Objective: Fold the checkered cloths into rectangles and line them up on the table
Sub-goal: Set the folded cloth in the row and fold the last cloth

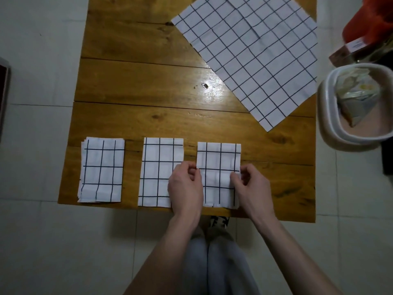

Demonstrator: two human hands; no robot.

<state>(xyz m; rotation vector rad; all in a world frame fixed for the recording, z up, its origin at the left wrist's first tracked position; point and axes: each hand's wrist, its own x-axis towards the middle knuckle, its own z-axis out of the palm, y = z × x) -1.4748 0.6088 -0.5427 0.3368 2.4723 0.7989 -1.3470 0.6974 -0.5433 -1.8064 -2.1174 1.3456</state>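
Three folded white cloths with dark grid lines lie in a row along the wooden table's (148, 81) near edge: a left one (102, 169), a middle one (159, 167) and a right one (219, 158). My left hand (185, 188) pinches the right cloth's left edge with curled fingers and partly covers the middle cloth's lower right corner. My right hand (251, 186) pinches the same cloth's right edge. An unfolded checkered cloth (251, 52) lies flat and skewed at the table's far right, hanging slightly past the edge.
A white basin (331, 116) holding packets stands on the floor right of the table. Behind it are a red object (370, 24) and a small brown box (353, 47). Bare wood shows between the folded row and the unfolded cloth. My knees sit under the near edge.
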